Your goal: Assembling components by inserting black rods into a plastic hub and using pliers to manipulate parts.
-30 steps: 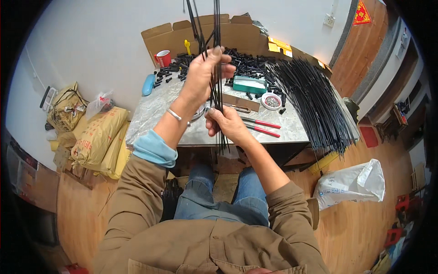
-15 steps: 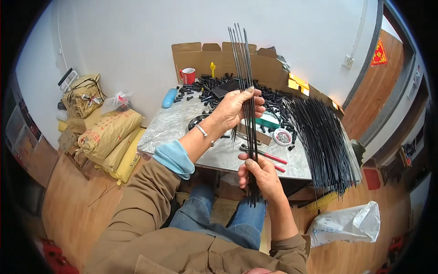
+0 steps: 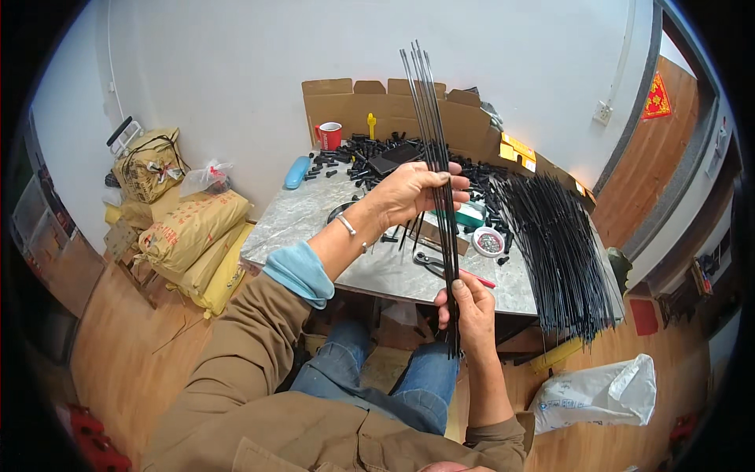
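A slim bundle of long, thin black rods (image 3: 450, 236) stands nearly upright before me, above the table's front edge. My left hand (image 3: 413, 191) is closed round its middle, thumb across the front and fingers showing on the far side. Lower down, my right hand (image 3: 472, 311) grips the bundle near its bottom ends between thumb and fingers. The upper ends fan slightly apart against the wall. A few shorter-looking rod ends hang below my left wrist, apart from the main bundle. Behind the rods lie red-handled pliers (image 3: 429, 261), partly hidden.
Many similar black rods (image 3: 558, 252) lie heaped on the table's right side. Black bolt-like parts (image 3: 373, 153) cover the back, near a red mug (image 3: 330, 136), a blue case (image 3: 297, 172) and a cardboard screen (image 3: 338, 102). A white dish (image 3: 488, 242) holds small metal pieces.
Both hands and the rod bundle have shifted a little to the right. My right hand's fingers have drawn closer round the lower rods.
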The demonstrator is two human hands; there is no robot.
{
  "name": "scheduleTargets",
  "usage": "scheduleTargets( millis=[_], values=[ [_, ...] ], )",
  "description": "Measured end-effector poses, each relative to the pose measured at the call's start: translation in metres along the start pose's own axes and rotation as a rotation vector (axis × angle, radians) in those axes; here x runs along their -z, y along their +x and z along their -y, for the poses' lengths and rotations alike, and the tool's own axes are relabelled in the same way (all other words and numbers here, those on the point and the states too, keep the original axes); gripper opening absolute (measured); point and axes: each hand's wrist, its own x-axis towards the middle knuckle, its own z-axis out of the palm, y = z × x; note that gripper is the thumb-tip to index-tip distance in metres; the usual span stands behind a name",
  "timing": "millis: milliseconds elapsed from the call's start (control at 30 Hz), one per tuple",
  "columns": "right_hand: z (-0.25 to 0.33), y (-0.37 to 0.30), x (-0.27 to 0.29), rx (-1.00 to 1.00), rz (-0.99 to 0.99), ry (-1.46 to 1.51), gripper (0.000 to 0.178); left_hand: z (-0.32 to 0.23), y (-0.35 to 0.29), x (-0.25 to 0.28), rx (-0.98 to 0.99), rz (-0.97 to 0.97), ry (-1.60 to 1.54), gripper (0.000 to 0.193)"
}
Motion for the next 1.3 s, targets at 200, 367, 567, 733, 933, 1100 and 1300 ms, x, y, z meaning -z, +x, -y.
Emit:
scheduleTargets(
  millis=[200,367,567,733,933,1100,1300],
  values=[
    [0.004,0.012,-0.002,0.050,-0.092,-0.141,0.021,0.006,-0.003,-0.011,-0.049,-0.140,0.138,0.018],
    [0.006,0.022,0.003,0.281,-0.199,-0.292,0.016,0.014,0.000,-0.011,-0.109,-0.253,0.169,0.021],
    [0.084,0.024,0.009,0.478,-0.321,-0.030,0.016,0.019,0.000,0.000,-0.051,-0.350,0.076,0.024],
    [0.096,0.021,0.014,0.405,-0.328,-0.267,0.018,0.020,0.005,-0.005,-0.116,-0.359,-0.056,0.029],
    [0.042,0.000,-0.018,-0.014,-0.053,-0.352,0.019,0.023,0.000,-0.025,0.007,-0.291,0.024,0.042],
    [0.032,-0.007,0.003,-0.119,0.072,-0.436,0.020,0.028,0.012,-0.012,-0.077,-0.349,0.037,0.020],
    [-0.014,0.048,0.063,0.251,-0.278,-1.093,0.022,0.017,0.010,-0.001,-0.031,-0.280,-0.056,0.027]
  ],
)
